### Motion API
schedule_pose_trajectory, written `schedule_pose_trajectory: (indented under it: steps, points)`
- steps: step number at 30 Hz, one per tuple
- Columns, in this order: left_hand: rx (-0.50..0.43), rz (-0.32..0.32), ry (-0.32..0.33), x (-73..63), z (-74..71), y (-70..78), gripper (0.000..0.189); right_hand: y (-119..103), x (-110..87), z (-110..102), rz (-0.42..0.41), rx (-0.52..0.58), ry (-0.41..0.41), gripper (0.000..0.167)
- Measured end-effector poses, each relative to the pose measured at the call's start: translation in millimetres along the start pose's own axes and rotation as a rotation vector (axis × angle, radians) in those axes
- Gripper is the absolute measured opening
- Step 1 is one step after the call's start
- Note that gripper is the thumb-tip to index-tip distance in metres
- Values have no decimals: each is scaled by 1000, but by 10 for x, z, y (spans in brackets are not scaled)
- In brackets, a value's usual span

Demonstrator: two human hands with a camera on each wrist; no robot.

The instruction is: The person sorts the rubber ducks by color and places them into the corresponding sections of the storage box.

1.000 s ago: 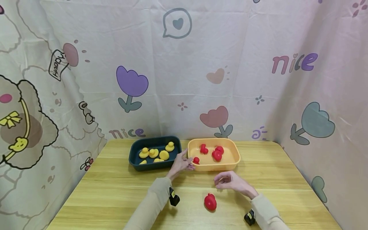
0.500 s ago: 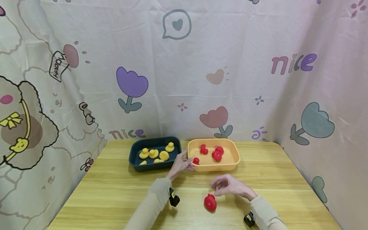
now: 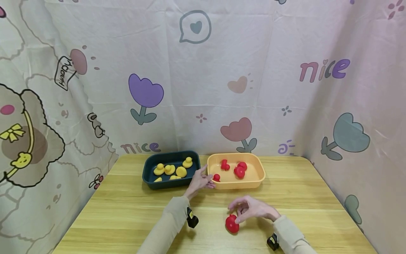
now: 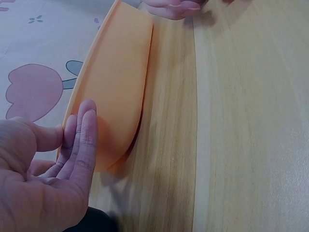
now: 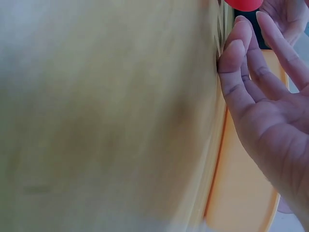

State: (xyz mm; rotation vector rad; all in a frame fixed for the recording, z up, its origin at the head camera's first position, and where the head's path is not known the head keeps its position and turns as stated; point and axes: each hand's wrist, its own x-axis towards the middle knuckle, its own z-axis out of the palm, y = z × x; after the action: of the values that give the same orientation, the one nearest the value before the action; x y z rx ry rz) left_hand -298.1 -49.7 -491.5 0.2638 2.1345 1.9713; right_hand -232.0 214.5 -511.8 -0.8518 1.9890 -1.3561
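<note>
My left hand (image 3: 199, 181) holds the near left corner of the orange bin (image 3: 238, 185). In the left wrist view the thumb lies at the bin's rim and the fingers lie along its outer wall. A red toy duck (image 3: 232, 224) rests on the table in front of the bin. Over it reaches my right hand (image 3: 250, 207), fingers bent and spread apart, thumb tip right at the duck's side. The right wrist view has the red duck (image 5: 244, 4) at its top edge, just beyond the fingertips. Several red toys (image 3: 239, 172) lie inside the orange bin.
A dark blue bin (image 3: 165, 185) with several yellow toy ducks (image 3: 169, 169) stands left of the orange one, close beside it. Both are near the back edge of the wooden table (image 3: 127, 218). Behind hangs a printed cloth (image 3: 196, 70).
My right hand has moved left and toward the near edge, from beside the orange bin to the red duck. The left hand and both bins have stayed in place.
</note>
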Motion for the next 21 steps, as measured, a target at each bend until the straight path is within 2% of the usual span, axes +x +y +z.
schedule_pose_trajectory:
  steps: [7, 15, 21]
  points:
    - [0, 1, -2, 5, 1, -1, 67, -15, 36, 29, -31, -52, -30, 47]
    - [-5, 2, 1, -1, 0, 3, 67, -56, 67, 57, -25, -123, -25, 41]
    - [-2, -2, 0, -3, -3, 2, 68, -68, 75, 70, -11, -145, -34, 43]
